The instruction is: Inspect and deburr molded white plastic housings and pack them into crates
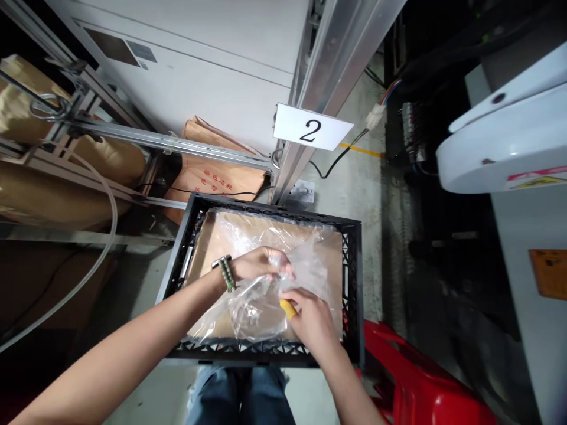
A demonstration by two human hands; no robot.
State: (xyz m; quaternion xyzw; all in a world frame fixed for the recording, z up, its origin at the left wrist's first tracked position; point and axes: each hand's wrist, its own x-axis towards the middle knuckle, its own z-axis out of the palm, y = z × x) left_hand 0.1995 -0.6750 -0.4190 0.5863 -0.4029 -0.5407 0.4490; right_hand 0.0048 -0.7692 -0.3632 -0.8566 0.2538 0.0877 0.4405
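Note:
A black plastic crate point(357, 277) holds brown cardboard point(334, 254) with a crumpled clear plastic bag point(257, 313) lying over it. Above the crate's middle, my left hand point(266, 262) has its fingers closed on the clear bag; a watch and a green bead bracelet are on that wrist. Close beside it, lower and to the right, my right hand point(310, 313) is curled with a small yellow object point(288, 308) between thumb and fingers. The fingertips of my right hand touch the bag's edge. What the yellow object is cannot be made out.
A metal frame post point(323, 77) with a sign reading 2 point(312, 127) rises behind the crate. Brown paper sacks point(217, 171) lie behind the frame's rail. A red plastic stool point(425, 383) stands at the lower right, white machinery point(509, 136) at the right. A clear hose point(110, 236) hangs left.

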